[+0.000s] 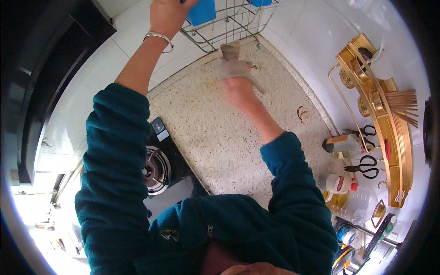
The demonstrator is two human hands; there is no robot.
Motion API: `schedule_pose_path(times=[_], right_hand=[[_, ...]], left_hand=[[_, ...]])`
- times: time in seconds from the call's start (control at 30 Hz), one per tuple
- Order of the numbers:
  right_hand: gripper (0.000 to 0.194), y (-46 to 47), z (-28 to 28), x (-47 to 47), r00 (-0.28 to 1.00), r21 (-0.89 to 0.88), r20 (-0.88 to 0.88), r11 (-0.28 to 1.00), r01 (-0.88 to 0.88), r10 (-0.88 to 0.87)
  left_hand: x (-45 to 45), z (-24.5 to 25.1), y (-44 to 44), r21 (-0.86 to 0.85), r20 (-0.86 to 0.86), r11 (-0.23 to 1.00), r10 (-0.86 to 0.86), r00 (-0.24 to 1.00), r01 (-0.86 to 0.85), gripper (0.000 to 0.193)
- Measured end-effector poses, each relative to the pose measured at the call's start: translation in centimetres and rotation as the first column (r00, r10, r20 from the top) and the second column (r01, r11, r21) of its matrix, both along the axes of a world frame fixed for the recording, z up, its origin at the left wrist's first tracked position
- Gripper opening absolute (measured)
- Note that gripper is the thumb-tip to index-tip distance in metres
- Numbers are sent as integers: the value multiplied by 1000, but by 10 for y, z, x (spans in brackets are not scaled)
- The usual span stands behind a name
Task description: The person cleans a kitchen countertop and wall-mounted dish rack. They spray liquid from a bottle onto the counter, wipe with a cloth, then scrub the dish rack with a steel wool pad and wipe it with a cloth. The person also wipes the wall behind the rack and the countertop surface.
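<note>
My right hand (240, 92) is closed on a greyish cloth (235, 68), blurred by motion, against the speckled stone countertop (220, 134). My left hand (168, 19), with a silver bangle at the wrist, is up at the top edge beside a blue plastic container (202, 13). Its fingers are mostly cut off, so its grip is hidden. The container sits on a metal wire rack (230, 25) at the back corner, just beyond the cloth. Small brown scraps (301, 114) lie on the counter to the right of my right hand.
A black gas stove (157, 172) lies at left under a dark range hood (65, 65). On the right wall hangs a gold rack (392, 137) with chopsticks (402, 103) and scissors (366, 167). Below it stand bottles, including a large oil jug (355, 204).
</note>
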State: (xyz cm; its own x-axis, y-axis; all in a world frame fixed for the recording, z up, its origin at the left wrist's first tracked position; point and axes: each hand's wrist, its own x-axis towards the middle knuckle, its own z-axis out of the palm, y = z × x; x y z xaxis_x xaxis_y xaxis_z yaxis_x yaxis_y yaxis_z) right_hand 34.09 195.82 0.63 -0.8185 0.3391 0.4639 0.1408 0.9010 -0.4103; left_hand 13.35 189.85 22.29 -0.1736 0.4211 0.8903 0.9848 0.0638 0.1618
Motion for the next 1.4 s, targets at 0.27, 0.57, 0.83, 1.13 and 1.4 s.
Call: schedule_pose_path(times=[0.27,0.57,0.83,1.13,1.4], right_hand=[[27,66,4,0,727,-819,-448,-88,-567,-521],[14,126,-39,-140,206,-138,-776,-158,-978,-596],[21,113,-39,-142,659,-589,-677,-296,-753,-329],[29,62,-44,-126,545,-434,-839,-607,-666,1],[26,46,-36,-181,502,-316,-767,-446,-837,-400]], left_hand=[[4,1,-3,36,-11,998,-56,998,57,50],[7,6,-4,12,-35,999,-37,999,37,49],[1,1,4,97,-32,977,-188,982,190,51],[14,5,0,-12,152,997,-74,986,76,50],[14,6,0,-29,198,999,-19,980,26,48]])
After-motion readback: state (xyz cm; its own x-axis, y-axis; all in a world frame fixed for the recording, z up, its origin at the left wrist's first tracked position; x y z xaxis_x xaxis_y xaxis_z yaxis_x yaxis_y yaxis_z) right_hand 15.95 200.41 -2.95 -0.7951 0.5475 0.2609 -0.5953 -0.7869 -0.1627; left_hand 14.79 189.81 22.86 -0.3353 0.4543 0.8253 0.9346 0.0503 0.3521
